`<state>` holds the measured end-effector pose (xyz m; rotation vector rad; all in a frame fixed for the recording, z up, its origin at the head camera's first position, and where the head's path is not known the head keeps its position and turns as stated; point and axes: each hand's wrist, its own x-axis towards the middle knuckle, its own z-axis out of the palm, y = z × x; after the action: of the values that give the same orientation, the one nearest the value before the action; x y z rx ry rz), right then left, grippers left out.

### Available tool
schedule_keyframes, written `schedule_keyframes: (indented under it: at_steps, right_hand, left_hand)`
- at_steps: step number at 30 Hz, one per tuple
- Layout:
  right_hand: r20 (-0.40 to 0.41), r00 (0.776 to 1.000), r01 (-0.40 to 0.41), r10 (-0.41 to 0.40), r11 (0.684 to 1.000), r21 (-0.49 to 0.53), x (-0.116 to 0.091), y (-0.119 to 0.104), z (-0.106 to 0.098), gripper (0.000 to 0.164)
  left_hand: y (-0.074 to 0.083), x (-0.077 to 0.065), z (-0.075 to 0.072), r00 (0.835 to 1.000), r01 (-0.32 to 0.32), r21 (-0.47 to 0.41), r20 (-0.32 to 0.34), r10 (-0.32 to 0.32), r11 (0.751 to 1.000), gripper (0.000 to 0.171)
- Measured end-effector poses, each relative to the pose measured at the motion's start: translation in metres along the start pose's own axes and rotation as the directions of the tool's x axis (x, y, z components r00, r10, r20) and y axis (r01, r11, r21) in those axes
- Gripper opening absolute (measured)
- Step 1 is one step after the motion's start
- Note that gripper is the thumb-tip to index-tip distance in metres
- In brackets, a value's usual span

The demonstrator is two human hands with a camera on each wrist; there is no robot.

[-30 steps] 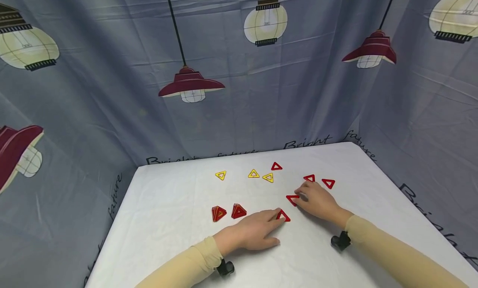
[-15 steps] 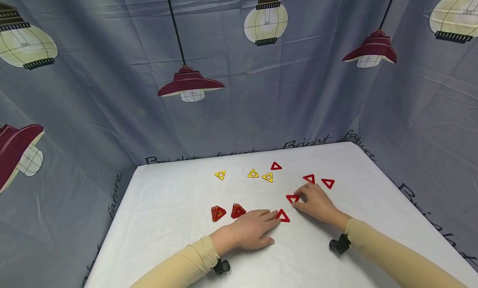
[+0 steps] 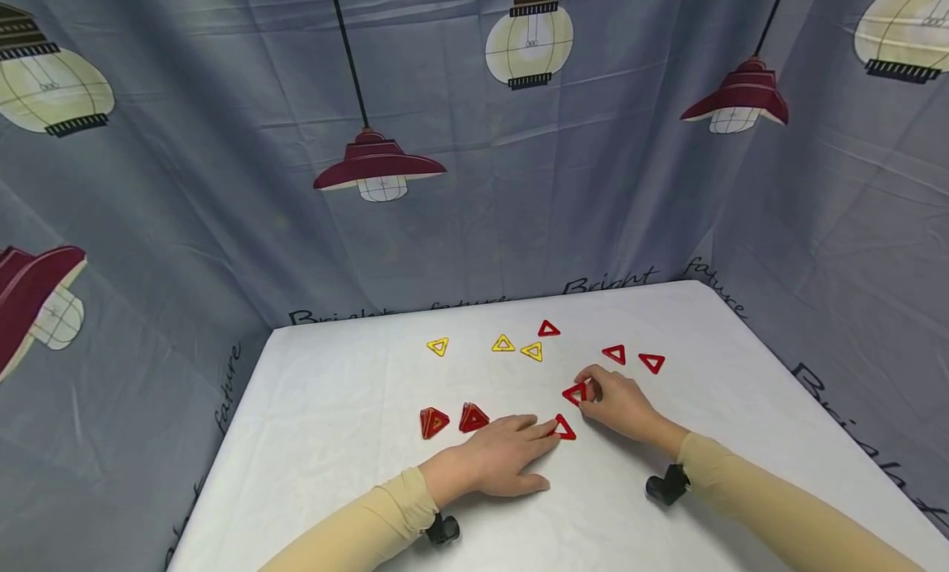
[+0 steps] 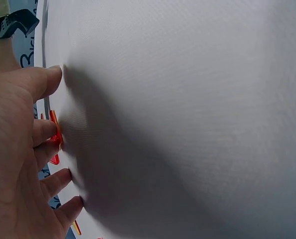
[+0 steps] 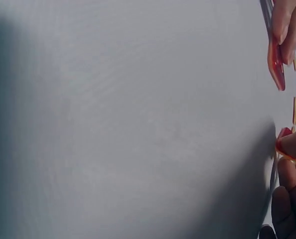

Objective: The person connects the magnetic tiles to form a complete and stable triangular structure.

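Note:
My right hand (image 3: pixel 617 403) pinches a red open-centred triangle (image 3: pixel 571 400) between thumb and finger, tilted up a little in the right wrist view. My left hand (image 3: pixel 507 457) lies low over the white table, palm down with fingers spread. Its fingertips rest on a second red triangle (image 3: pixel 567 428), which shows edge-on under them in the left wrist view. Two thicker red triangular pieces with yellowish lines, one on the left (image 3: pixel 433 424) and the other (image 3: pixel 473 418) right beside my left hand, sit on the cloth.
Farther back lie three yellow triangle frames, a left one (image 3: pixel 437 340), a middle one (image 3: pixel 503 349) and a right one (image 3: pixel 540 352). Red frames lie at the back (image 3: pixel 549 335) and beyond my right hand, a nearer (image 3: pixel 623 354) and a farther one (image 3: pixel 652 357). A lamp-printed curtain (image 3: pixel 460 242) surrounds the table (image 3: pixel 334 473).
My right hand has closed on its red triangle and shifted it slightly left, tilting it. My left hand drew back a little, its fingertips still at the other red triangle.

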<state>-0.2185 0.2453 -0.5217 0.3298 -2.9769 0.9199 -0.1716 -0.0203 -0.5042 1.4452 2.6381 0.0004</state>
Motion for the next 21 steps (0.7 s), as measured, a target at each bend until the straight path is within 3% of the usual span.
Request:
schedule_keyframes:
  at_steps: [12, 21]
  right_hand:
    - [0.003, 0.996, 0.093, -0.093, 0.995, -0.033, -0.0036, -0.0001, 0.0015, 0.034]
    - [0.070, 0.997, 0.040, -0.043, 0.998, 0.041, -0.0063, -0.0001, 0.0005, 0.033]
  left_hand:
    - [0.0000, 0.0022, -0.0001, 1.000, 0.010, -0.030, 0.008, -0.010, 0.999, 0.069]
    - [0.0000, 0.0046, 0.0002, 0.999, 0.035, -0.019, 0.008, -0.035, 0.999, 0.070]
